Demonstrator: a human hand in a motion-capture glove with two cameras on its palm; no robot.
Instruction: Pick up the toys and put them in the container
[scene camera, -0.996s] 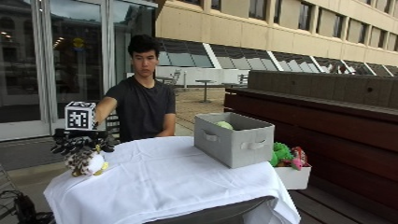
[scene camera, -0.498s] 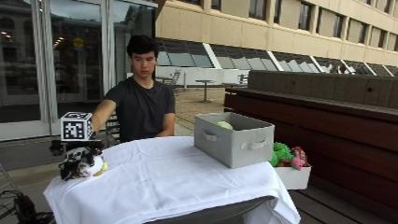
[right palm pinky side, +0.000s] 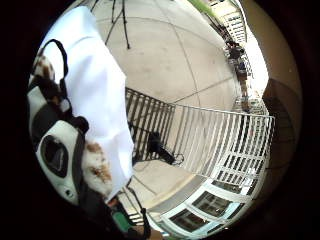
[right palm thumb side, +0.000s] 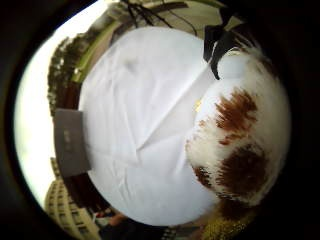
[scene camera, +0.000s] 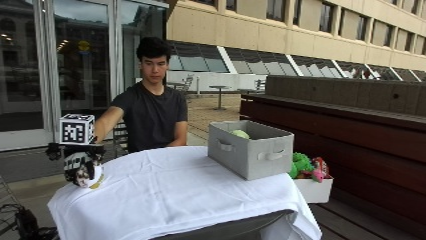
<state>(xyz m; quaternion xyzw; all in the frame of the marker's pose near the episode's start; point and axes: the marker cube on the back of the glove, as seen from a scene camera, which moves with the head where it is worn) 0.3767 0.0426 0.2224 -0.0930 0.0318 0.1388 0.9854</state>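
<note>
White cloth covers the surface (scene camera: 180, 195). At its corner we see the gloved right hand (scene camera: 80, 162) with its grip closed around a white and brown plush toy (scene camera: 88, 176), just above the cloth. The grey container (scene camera: 249, 148) stands well apart, with a green toy (scene camera: 239, 134) inside. More toys (scene camera: 306, 166) lie in a white box (scene camera: 314, 189) beside it. We read no writing.

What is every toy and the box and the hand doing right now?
Gloved right hand: gripping the plush toy at the table's corner.
White and brown plush toy: held, at the tablecloth.
Grey fabric container: upright, open on top, on the table.
Green toy: inside the container.
White box: beside the table, with colourful toys in it.
White tablecloth: spread over the table.
</note>
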